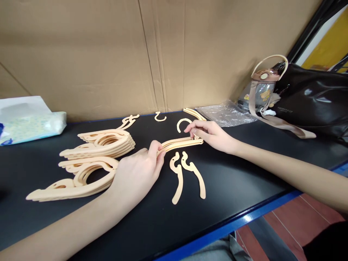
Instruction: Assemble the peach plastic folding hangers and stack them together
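Observation:
A beige folding hanger (178, 144) lies low over the black table between my two hands, its two slim arms side by side. My left hand (141, 163) grips the near-left end of those arms between thumb and fingers. At the other end, my right hand (209, 132) pinches the joint, with fingertips partly hiding it. A curved hook (183, 123) shows just beyond the right fingers; whether it is joined to the hanger I cannot tell. Two loose hanger arms (187, 177) lie in front, below the held piece. To the left sit two stacks of folded hangers (81, 188).
Loose hanger parts (129, 120), another hook (160, 116) and more arms (194, 113) lie along the cardboard wall (103, 61). A tissue pack (35, 125) is at left. A plastic bag (228, 114), a strapped water bottle (261, 90) and a black bag (312, 98) stand at right.

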A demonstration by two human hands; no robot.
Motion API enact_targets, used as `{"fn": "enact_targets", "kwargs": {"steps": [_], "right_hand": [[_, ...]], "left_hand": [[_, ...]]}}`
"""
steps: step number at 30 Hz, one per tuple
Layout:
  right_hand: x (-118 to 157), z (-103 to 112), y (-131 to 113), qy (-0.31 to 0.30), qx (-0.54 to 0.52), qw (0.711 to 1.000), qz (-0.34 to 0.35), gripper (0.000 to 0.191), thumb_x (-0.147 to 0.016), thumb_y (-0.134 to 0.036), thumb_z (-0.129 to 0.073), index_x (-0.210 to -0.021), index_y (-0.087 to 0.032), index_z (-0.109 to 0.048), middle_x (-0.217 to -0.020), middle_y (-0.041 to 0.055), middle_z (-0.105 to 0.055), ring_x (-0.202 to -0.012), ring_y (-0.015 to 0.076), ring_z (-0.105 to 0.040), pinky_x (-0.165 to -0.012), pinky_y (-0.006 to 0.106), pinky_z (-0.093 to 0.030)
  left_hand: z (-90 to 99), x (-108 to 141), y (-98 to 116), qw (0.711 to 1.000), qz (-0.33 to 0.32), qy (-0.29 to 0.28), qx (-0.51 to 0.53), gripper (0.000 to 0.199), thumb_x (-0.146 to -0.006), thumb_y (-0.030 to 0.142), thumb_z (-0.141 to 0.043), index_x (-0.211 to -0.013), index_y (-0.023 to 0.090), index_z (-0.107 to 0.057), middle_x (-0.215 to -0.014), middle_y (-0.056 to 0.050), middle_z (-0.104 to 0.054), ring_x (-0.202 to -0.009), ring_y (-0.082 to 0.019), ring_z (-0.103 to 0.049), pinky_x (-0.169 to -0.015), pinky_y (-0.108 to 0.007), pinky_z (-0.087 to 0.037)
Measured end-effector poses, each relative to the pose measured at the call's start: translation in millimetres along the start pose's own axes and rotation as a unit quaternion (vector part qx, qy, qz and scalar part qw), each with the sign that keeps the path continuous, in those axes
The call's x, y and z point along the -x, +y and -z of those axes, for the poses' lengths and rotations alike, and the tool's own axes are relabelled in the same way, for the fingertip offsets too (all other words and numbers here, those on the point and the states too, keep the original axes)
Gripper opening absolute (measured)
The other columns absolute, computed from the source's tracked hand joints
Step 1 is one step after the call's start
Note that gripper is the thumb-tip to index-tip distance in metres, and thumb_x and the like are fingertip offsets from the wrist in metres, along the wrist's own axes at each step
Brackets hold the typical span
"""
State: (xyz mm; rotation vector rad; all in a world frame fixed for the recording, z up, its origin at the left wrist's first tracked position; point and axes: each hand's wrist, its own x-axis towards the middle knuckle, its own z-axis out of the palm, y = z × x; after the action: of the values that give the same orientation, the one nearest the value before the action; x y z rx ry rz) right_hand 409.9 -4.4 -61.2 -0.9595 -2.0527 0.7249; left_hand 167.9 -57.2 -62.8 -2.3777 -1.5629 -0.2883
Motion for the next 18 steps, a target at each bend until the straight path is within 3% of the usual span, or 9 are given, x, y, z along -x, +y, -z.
{"fn": "enact_targets", "kwargs": {"steps": [3,11,14,18], "right_hand": [[0.1,0.1,-0.5,-0.001,-0.021,1.0,-0.012,0.019,-0.093,-0.022,-0.047,-0.098,-0.013,-0.063,-0.077,0.001,-0.06,-0.068,0.0111,-0.054,-0.065,0.025,-0.042],[0.6,-4.6,1.6,-0.02,-0.057,0.998,-0.026,0.019,-0.092,-0.026,-0.051,-0.099,-0.014,-0.065,-0.074,0.0001,-0.06,-0.067,0.011,-0.057,-0.064,0.025,-0.047],[0.6,-6.0,2.1,-0.015,-0.073,0.996,-0.038,0.018,-0.092,-0.025,-0.052,-0.099,-0.013,-0.063,-0.069,-0.0009,-0.059,-0.061,0.0101,-0.056,-0.061,0.024,-0.047],[0.6,-7.6,4.3,-0.013,-0.093,0.994,-0.053,0.018,-0.091,-0.028,-0.055,-0.097,-0.013,-0.063,-0.062,-0.0031,-0.056,-0.056,0.0097,-0.055,-0.056,0.023,-0.046]], "left_hand": [[3.5,-1.3,0.2,0.997,0.018,-0.029,0.064,0.019,-0.1,0.033,-0.035,-0.104,0.02,-0.048,-0.07,0.002,-0.065,-0.055,-0.018,-0.063,-0.044,-0.023,-0.026],[2.6,0.8,-2.1,0.975,-0.065,0.005,0.211,0.025,-0.101,0.036,-0.03,-0.112,0.025,-0.05,-0.093,0.003,-0.068,-0.072,-0.015,-0.065,-0.058,-0.023,-0.039],[3.8,0.3,-2.0,0.947,-0.051,-0.027,0.317,0.024,-0.1,0.037,-0.034,-0.114,0.027,-0.051,-0.095,0.004,-0.067,-0.078,-0.013,-0.062,-0.067,-0.023,-0.041],[6.4,-0.1,1.0,0.875,0.001,-0.063,0.48,0.022,-0.099,0.04,-0.04,-0.104,0.028,-0.057,-0.089,0.006,-0.062,-0.082,-0.011,-0.058,-0.075,-0.021,-0.041]]}}
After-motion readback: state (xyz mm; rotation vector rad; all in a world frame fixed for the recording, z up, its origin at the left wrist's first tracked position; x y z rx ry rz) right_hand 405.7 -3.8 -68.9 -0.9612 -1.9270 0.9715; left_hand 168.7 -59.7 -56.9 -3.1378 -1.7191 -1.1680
